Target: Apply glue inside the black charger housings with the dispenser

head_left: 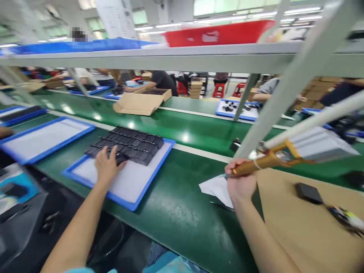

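My left hand [108,167] is at the near edge of a group of black rectangular blocks [139,146] with thin pins or leads along their edges. Its thumb and fingers close around one dark block at the near side. The blocks lie in rows on a white-lined tray with a blue rim [153,172]. On the right, my right hand [241,184] is wrapped round a gold-coloured tube-shaped tool [267,162], tilted beside the slanted white post. Its exact kind does not show. A crumpled white sheet [217,189] lies under that hand, partly hidden by it.
Another blue-rimmed tray [51,138] is at the left. A cardboard sheet [307,223] at the right bears a black box [308,192] and blurred small parts. A grey shelf [176,62] crosses overhead; a white post [287,87] slants down. Other people work across the green bench.
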The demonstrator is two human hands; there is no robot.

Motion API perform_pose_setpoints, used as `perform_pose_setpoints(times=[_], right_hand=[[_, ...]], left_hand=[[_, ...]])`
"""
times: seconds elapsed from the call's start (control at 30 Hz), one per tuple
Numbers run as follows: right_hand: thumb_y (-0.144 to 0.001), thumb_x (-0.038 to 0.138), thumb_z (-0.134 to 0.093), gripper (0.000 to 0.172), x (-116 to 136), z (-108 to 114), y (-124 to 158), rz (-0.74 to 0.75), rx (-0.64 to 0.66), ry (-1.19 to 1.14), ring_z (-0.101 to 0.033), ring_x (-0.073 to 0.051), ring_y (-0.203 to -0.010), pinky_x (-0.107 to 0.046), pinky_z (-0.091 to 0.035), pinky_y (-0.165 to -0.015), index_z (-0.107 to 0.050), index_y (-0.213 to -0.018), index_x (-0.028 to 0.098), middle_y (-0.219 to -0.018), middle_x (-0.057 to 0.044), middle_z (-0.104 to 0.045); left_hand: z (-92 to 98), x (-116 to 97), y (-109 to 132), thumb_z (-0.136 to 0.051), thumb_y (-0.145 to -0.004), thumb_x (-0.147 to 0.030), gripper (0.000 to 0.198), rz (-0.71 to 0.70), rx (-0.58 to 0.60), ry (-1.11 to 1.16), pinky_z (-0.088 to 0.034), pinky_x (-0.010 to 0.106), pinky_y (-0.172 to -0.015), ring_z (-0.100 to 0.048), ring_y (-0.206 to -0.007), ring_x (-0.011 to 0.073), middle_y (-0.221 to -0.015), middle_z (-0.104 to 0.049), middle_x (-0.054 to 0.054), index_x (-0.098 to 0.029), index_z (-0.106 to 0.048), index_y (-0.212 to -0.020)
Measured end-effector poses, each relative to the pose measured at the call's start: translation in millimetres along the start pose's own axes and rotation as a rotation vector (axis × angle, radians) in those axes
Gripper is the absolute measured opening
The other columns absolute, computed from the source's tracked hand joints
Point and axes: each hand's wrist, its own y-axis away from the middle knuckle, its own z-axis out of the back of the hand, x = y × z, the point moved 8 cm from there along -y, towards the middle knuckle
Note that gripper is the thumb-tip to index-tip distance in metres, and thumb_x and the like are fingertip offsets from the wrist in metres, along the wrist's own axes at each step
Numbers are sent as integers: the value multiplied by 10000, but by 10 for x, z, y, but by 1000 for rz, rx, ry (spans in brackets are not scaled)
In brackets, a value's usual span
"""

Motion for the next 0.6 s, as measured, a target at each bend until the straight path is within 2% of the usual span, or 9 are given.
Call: perform_pose_setpoints(times=[0.1,0.17,0.23,0.27,0.33,0.4,0.5,0.53,0.6], right_hand=[[-750,383,-515,195,-38,-40,26,-16,35,-17,-481,-99,-447,-209,-373,-427,-536,-665,209,-542,26,-545],[-776,369,-479,196,-57,-73,44,-26,65,-17,-481,-94,-445,-209,-368,-438,-529,-676,208,-553,26,-548],[-788,346,-456,198,-69,-98,71,-37,84,-14,-486,-93,-451,-214,-372,-451,-530,-673,202,-560,23,-548],[-791,338,-449,201,-74,-108,87,-44,91,-15,-489,-93,-453,-217,-376,-457,-531,-671,200,-563,22,-548],[-798,331,-440,208,-82,-127,120,-60,107,-21,-492,-93,-454,-221,-378,-464,-533,-669,197,-567,21,-550],[-806,336,-433,219,-86,-142,146,-75,121,-34,-490,-92,-451,-220,-374,-464,-532,-669,196,-563,23,-549],[-805,343,-439,229,-80,-150,159,-82,120,-54,-489,-91,-448,-219,-375,-465,-536,-662,192,-553,23,-548],[-799,342,-445,228,-79,-147,157,-82,111,-58,-490,-91,-448,-219,-378,-465,-538,-657,190,-551,22,-550],[-791,343,-455,228,-84,-137,147,-86,95,-58,-493,-91,-448,-216,-383,-464,-542,-650,187,-547,19,-552]], left_hand=[[74,-54,-3,-503,-826,-588,735,-59,-71,102,-246,709,-1054,-179,-1407,451,-1613,-37,7,-395,-178,-1456],[205,-132,-45,-549,-754,-633,822,-48,-161,179,-187,796,-1016,-157,-1401,501,-1612,-57,-16,-438,-154,-1449],[414,-356,-102,-606,-709,-610,855,-54,-288,278,-161,805,-1031,-182,-1392,505,-1594,-146,-37,-456,-182,-1435],[530,-549,-130,-629,-702,-587,844,-82,-348,330,-176,780,-1055,-211,-1388,487,-1577,-199,-44,-454,-215,-1425],[724,-1106,-180,-647,-716,-549,788,-189,-421,419,-238,719,-1081,-275,-1373,444,-1531,-295,-20,-407,-295,-1407],[779,-1858,-215,-657,-757,-484,677,-350,-366,516,-293,623,-1104,-353,-1344,378,-1470,-387,31,-312,-406,-1362],[515,-3132,-167,-645,-802,-383,591,-577,-48,736,-294,502,-1134,-412,-1318,302,-1377,-494,108,-202,-452,-1330],[356,-3512,-131,-663,-787,-356,617,-584,86,815,-276,490,-1143,-396,-1334,301,-1388,-484,132,-178,-444,-1336],[-39,-4150,-30,-723,-729,-280,716,-480,392,946,-234,482,-1160,-329,-1385,310,-1450,-419,174,-146,-413,-1360]])
